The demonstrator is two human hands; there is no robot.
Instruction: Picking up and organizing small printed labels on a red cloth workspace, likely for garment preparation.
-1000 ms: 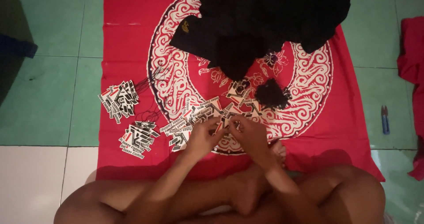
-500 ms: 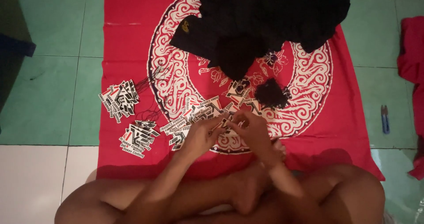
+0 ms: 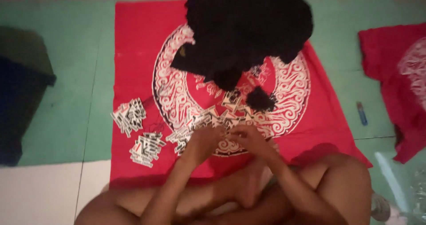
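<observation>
Head view: left hand (image 3: 202, 138) and right hand (image 3: 250, 138), fingers curled together over loose black-and-white labels (image 3: 208, 118) on red printed cloth (image 3: 133, 39); grip content indistinct. Hands unchanged from a second ago. Sorted label stacks (image 3: 137, 129) left; black fabric pile (image 3: 248, 25) above.

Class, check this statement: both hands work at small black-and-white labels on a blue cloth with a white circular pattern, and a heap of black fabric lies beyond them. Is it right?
Not quite. The head view shows the cloth is red, not blue. The rest holds: the left hand and right hand are at the labels, and the black fabric heap lies beyond.
</observation>
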